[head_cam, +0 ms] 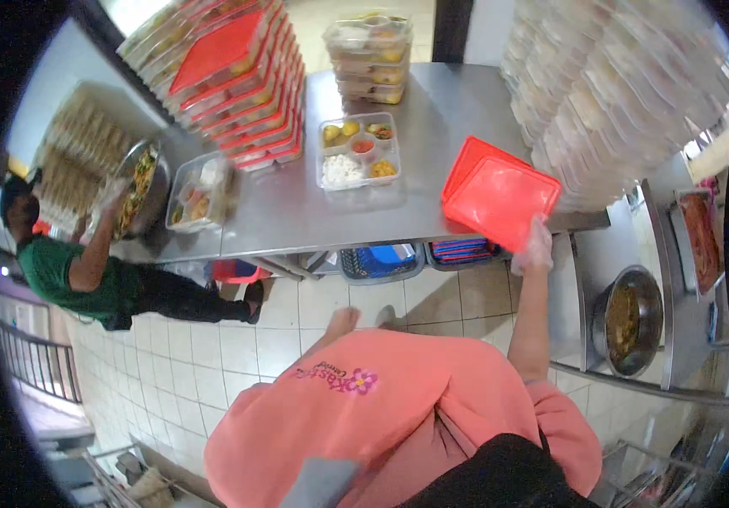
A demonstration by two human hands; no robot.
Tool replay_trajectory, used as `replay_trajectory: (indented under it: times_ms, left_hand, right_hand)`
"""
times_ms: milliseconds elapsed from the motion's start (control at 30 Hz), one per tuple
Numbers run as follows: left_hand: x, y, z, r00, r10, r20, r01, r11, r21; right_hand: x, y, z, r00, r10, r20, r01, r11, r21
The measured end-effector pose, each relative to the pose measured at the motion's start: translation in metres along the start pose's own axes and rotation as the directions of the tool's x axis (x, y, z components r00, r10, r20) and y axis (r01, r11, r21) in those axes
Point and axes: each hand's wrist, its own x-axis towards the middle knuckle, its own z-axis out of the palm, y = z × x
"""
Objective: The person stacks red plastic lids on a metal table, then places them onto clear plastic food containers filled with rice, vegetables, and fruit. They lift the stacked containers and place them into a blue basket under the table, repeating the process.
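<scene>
My right hand (533, 247), in a clear disposable glove, grips the near corner of red plastic lids (504, 193) at the table's right edge. At least two lids overlap. My left hand (345, 319) hangs low in front of the body, below the table edge; its fingers are too small to read. An open clear compartment tray (360, 152) lies flat on the steel table (275, 209), left of the lids. It holds white rice, yellow pieces, a red sauce cup, a vegetable mix and a yellow-orange food. No lid covers it.
Red-lidded meal boxes (243, 82) tower at the left; clear-lidded boxes (370, 63) stand behind the tray. Tall clear container stacks (599, 95) flank the right. A co-worker in green (78, 273) reaches over a steel bowl (148, 190). Baskets (382, 261) sit under the table.
</scene>
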Motion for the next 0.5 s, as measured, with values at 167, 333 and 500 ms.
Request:
replay_trajectory:
  times_ms: [167,333,500]
  left_hand:
    - [0.016,0.118,-0.088,0.255,-0.278,-0.926,-0.146,0.936,-0.321]
    - [0.043,0.159,-0.116,0.008,-0.314,-0.949,-0.063,0.947,-0.314]
    - [0.017,0.124,-0.156,0.685,0.045,-0.727,-0.312,0.92,-0.237]
  right_hand:
    - [-0.114,-0.14,-0.017,0.985,0.124,-0.117,-0.11,0.987,0.113]
    - [-0.212,-0.141,0.05,0.857,-0.049,0.513,-0.168,0.915,0.368]
    - [-0.097,-0.16,0.038,0.64,-0.481,0.599,0.063,0.81,0.583]
